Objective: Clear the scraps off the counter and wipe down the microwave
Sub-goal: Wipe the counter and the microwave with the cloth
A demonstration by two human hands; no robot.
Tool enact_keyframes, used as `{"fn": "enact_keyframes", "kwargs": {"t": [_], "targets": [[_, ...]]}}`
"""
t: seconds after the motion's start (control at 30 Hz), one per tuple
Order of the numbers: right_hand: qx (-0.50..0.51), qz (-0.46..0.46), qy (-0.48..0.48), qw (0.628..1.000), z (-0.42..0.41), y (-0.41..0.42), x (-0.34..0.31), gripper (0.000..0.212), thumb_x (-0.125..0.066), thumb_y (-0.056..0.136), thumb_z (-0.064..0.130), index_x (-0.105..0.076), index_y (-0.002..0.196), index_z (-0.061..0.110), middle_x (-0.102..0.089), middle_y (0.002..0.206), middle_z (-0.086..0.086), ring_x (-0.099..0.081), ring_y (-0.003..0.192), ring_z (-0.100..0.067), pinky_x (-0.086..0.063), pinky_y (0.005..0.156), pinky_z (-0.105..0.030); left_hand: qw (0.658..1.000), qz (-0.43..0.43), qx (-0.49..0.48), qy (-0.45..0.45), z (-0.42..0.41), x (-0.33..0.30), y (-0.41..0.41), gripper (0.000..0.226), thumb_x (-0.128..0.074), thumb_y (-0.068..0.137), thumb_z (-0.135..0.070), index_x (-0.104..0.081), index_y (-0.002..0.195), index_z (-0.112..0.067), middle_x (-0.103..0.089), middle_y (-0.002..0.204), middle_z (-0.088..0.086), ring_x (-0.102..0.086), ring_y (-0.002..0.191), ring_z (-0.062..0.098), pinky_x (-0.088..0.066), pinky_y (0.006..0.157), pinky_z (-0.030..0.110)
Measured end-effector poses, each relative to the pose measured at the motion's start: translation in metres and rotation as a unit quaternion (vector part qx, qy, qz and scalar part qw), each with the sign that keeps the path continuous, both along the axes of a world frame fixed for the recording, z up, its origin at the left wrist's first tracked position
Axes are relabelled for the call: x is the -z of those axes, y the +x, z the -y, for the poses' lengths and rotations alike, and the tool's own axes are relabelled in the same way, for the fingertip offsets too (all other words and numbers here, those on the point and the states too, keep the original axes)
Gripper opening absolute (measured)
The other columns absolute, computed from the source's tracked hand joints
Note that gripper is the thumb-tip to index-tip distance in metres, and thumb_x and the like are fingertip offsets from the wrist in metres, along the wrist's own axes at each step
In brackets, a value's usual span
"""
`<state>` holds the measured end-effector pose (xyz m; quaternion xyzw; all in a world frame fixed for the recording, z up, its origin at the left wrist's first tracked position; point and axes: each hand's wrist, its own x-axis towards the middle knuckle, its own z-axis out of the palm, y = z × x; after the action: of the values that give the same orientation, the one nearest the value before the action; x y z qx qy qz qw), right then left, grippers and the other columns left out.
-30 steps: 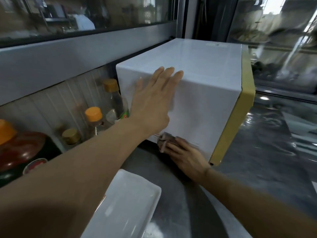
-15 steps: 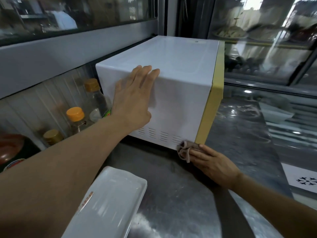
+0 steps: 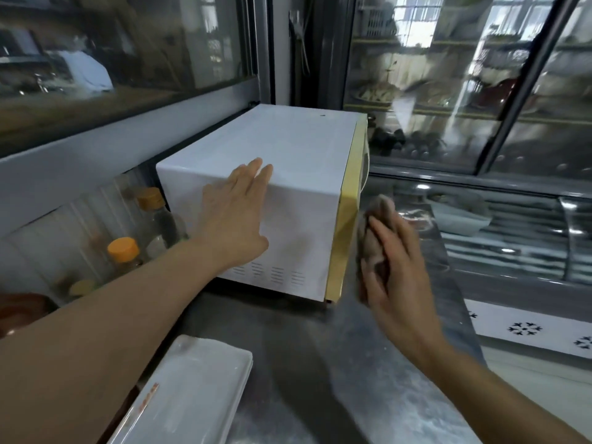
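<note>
Glass panes (image 3: 121,59) above steel counter (image 3: 368,379) (reflections throughout)

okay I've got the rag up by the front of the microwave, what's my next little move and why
Probably press the rag onto the yellow front edge and wipe along it. Your right hand holds the rag just off that front, while your left hand lies flat on the microwave, steadying it.

Bottles: you have two orange-capped bottles (image 3: 123,251) (image 3: 150,200) standing against the ribbed wall panel (image 3: 80,216), left of the white appliance
White tray: your rectangular tray (image 3: 189,392) lies at the near left, a red mark on its left rim
Far right: a pale dish (image 3: 461,216), blurred
Floor: you see a white mat (image 3: 528,328) with dark snowflake prints
</note>
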<state>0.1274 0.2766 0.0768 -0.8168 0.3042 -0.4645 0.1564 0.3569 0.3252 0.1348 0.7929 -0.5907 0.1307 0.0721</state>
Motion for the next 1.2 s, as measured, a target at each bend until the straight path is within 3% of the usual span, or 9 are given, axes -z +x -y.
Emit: {"fn": "enact_keyframes", "kwargs": {"t": [0.1, 0.17, 0.33, 0.5, 0.63, 0.77, 0.9, 1.1, 1.2], "targets": [[-0.013, 0.015, 0.126, 0.992, 0.005, 0.031, -0.027, 0.068, -0.041, 0.091, 0.026, -0.009, 0.15, 0.015, 0.008, 0.156, 0.008, 0.0, 0.144, -0.008, -0.008, 0.116, -0.018, 0.999, -0.005, 0.044, -0.003, 0.007, 0.004, -0.017, 0.111, -0.071, 0.071, -0.031, 0.008, 0.149, -0.025, 0.009, 0.158, -0.006, 0.004, 0.146, 0.019, -0.015, 0.115, 0.052], [0.003, 0.008, 0.151, 0.988, 0.013, 0.048, -0.029, 0.068, -0.04, 0.093, 0.017, -0.003, 0.15, 0.013, 0.007, 0.156, 0.003, 0.0, 0.143, -0.009, -0.008, 0.114, -0.021, 0.998, -0.005, 0.057, -0.004, 0.011, 0.007, -0.023, 0.109, -0.07, 0.072, -0.029, 0.007, 0.149, -0.027, 0.007, 0.158, -0.007, 0.005, 0.146, 0.019, -0.012, 0.115, 0.053], [0.119, 0.042, 0.05, 0.991, 0.029, 0.071, -0.009, 0.058, -0.045, 0.088, 0.001, -0.023, 0.142, 0.004, -0.02, 0.142, -0.014, -0.028, 0.128, -0.024, -0.035, 0.102, -0.03, 0.997, -0.011, 0.063, -0.039, 0.015, 0.02, -0.024, 0.108, -0.071, 0.071, -0.024, 0.004, 0.149, -0.03, 0.003, 0.157, -0.01, 0.006, 0.146, 0.017, -0.008, 0.114, 0.056], [0.152, 0.068, 0.055, 0.984, 0.038, 0.08, 0.035, 0.037, -0.044, 0.093, 0.004, -0.031, 0.126, 0.012, -0.026, 0.132, -0.004, -0.022, 0.114, -0.003, -0.023, 0.101, -0.01, 0.994, -0.028, 0.071, -0.079, 0.019, 0.029, -0.026, 0.109, -0.073, 0.066, -0.024, 0.0, 0.147, -0.03, -0.002, 0.155, -0.007, 0.004, 0.144, 0.02, -0.01, 0.112, 0.058], [0.137, 0.091, 0.121, 0.979, 0.032, 0.074, 0.094, 0.036, -0.043, 0.092, -0.002, -0.044, 0.087, 0.033, -0.048, 0.096, 0.022, -0.044, 0.084, 0.004, -0.042, 0.075, -0.027, 0.992, -0.021, 0.077, -0.099, 0.022, 0.034, -0.024, 0.109, -0.074, 0.063, -0.02, -0.003, 0.145, -0.03, -0.005, 0.153, -0.005, 0.001, 0.143, 0.023, -0.013, 0.111, 0.059], [0.133, 0.034, 0.232, 0.963, 0.028, 0.068, 0.116, 0.019, -0.031, 0.099, 0.002, -0.041, 0.087, 0.014, -0.046, 0.099, -0.003, -0.049, 0.094, -0.023, -0.044, 0.087, -0.047, 0.991, -0.023, 0.079, -0.106, 0.023, 0.036, -0.023, 0.109, -0.072, 0.062, -0.018, -0.001, 0.144, -0.032, -0.003, 0.151, -0.007, 0.002, 0.142, 0.022, -0.014, 0.111, 0.059], [0.095, 0.143, 0.202, 0.964, 0.03, 0.068, 0.06, 0.013, -0.036, 0.097, 0.002, -0.043, 0.087, 0.008, -0.044, 0.08, 0.012, -0.044, 0.067, 0.0, -0.042, 0.063, -0.008, 0.993, -0.026, 0.077, -0.09, 0.022, 0.034, -0.025, 0.111, -0.072, 0.063, -0.018, 0.003, 0.143, -0.033, 0.0, 0.151, -0.008, 0.006, 0.142, 0.021, -0.011, 0.111, 0.059], [0.102, 0.143, 0.067, 0.982, 0.034, 0.075, 0.0, 0.021, -0.045, 0.088, -0.003, -0.036, 0.105, 0.005, -0.034, 0.111, -0.008, -0.034, 0.092, 0.006, -0.034, 0.07, 0.0, 0.994, -0.03, 0.068, -0.083, 0.022, 0.034, -0.027, 0.112, -0.071, 0.064, -0.015, 0.007, 0.142, -0.035, 0.004, 0.151, -0.011, 0.011, 0.14, 0.017, -0.008, 0.111, 0.059], [0.124, 0.127, 0.067, 0.982, 0.033, 0.078, 0.021, 0.025, -0.05, 0.089, 0.007, -0.03, 0.104, 0.011, -0.032, 0.114, -0.009, -0.036, 0.108, -0.014, -0.032, 0.085, -0.017, 0.992, -0.03, 0.076, -0.092, 0.023, 0.037, -0.026, 0.113, -0.073, 0.063, -0.016, 0.006, 0.142, -0.035, 0.003, 0.15, -0.01, 0.01, 0.14, 0.017, -0.008, 0.111, 0.06]]}}
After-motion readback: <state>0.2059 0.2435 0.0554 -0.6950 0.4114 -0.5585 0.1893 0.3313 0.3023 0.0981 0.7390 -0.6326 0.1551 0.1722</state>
